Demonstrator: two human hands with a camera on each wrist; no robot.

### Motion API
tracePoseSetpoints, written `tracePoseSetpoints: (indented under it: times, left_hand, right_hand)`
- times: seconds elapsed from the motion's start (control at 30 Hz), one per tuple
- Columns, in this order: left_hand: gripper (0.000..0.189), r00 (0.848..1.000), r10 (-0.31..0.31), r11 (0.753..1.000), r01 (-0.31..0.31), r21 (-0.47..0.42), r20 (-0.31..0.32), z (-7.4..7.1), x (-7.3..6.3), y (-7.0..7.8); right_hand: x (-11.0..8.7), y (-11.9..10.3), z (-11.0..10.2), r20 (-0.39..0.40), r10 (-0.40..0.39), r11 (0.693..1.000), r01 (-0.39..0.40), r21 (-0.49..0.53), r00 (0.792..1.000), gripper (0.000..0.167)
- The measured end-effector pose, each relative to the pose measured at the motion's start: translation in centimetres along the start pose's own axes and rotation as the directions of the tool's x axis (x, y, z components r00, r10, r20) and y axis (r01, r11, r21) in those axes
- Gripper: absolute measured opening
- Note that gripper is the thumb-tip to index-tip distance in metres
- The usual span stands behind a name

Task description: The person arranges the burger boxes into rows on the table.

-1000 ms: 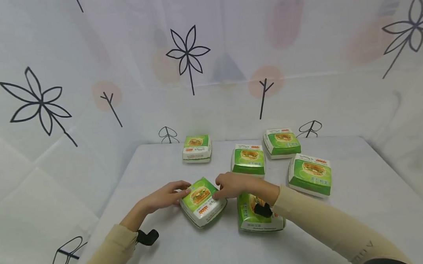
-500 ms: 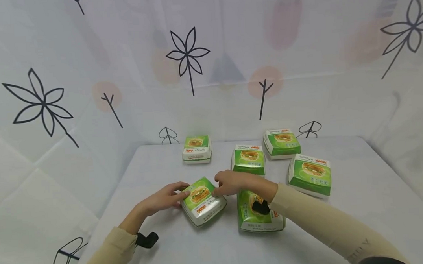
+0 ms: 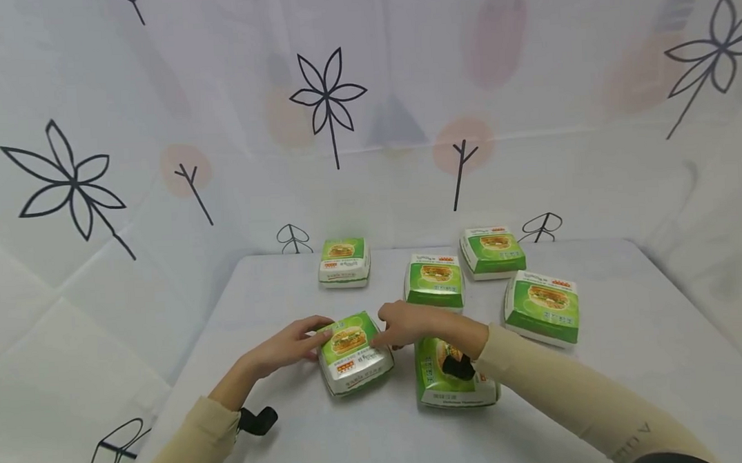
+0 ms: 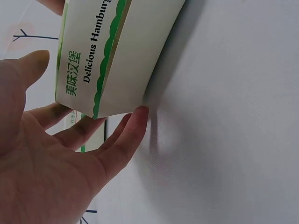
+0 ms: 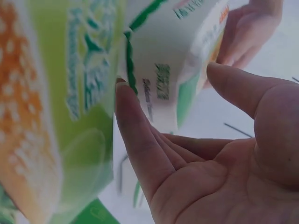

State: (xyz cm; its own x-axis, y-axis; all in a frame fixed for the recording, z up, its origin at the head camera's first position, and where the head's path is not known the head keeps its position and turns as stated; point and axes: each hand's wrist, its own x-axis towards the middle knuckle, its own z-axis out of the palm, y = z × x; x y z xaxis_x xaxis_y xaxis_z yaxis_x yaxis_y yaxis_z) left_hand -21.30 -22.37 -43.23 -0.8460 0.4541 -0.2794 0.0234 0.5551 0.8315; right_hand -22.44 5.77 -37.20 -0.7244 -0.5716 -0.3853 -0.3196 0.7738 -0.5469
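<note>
A green and white hamburger box (image 3: 354,349) lies on the table between my two hands, turned slightly askew. My left hand (image 3: 290,347) holds its left side, with the thumb over the top edge in the head view. In the left wrist view the fingertips (image 4: 139,114) reach the lower corner of the box's white side (image 4: 126,65). From the right, my right hand (image 3: 412,323) grips the same box, its thumb at the top edge and the fingers down along the side. A second hamburger box (image 3: 432,377) sits beneath my right wrist, partly hidden by it.
Further hamburger boxes stand around: one at the back left (image 3: 344,263), one just behind my right hand (image 3: 435,281), one at the back right (image 3: 493,252) and one to the right (image 3: 542,308). A printed white cloth (image 3: 394,189) hangs behind the white table (image 3: 274,284).
The hamburger box between my hands has turned a little clockwise, so its front edge lies more level. My hands have barely shifted, and the other boxes have stayed put.
</note>
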Motion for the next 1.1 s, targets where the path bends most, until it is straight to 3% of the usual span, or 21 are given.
tracePoseSetpoints:
  times: [0.23, 0.5, 0.73, 0.93, 1.1]
  left_hand:
    - [0.056, 1.0, -0.008, 1.0, 0.008, -0.028, -0.005, 0.1, -0.4, -0.4]
    - [0.055, 1.0, -0.009, 1.0, 0.009, -0.022, -0.02, -0.5, 0.7, -0.1]
    - [0.054, 0.999, -0.027, 0.999, 0.027, -0.023, -0.029, -0.3, 1.0, -0.2]
    - [0.066, 0.994, -0.073, 0.996, 0.07, -0.05, -0.078, 0.2, 0.2, -0.4]
    - [0.073, 0.992, -0.1, 0.99, 0.093, -0.103, -0.07, 0.6, -0.4, -0.4]
  right_hand:
    - [0.3, 0.2, -0.5, 0.012, -0.006, 1.0, 0.006, 0.012, 1.0, 0.027]
    - [0.6, 0.5, -0.2, 0.018, 0.034, 0.999, -0.034, 0.013, 0.999, 0.028]
    - [0.2, -0.1, 0.1, 0.036, 0.023, 0.999, -0.022, -0.035, 0.999, 0.03]
    - [-0.1, -0.2, 0.2, 0.027, 0.009, 0.999, -0.008, -0.031, 1.0, 0.036]
    - [-0.2, 0.0, 0.3, 0.024, 0.021, 1.0, -0.021, -0.012, 0.999, 0.034]
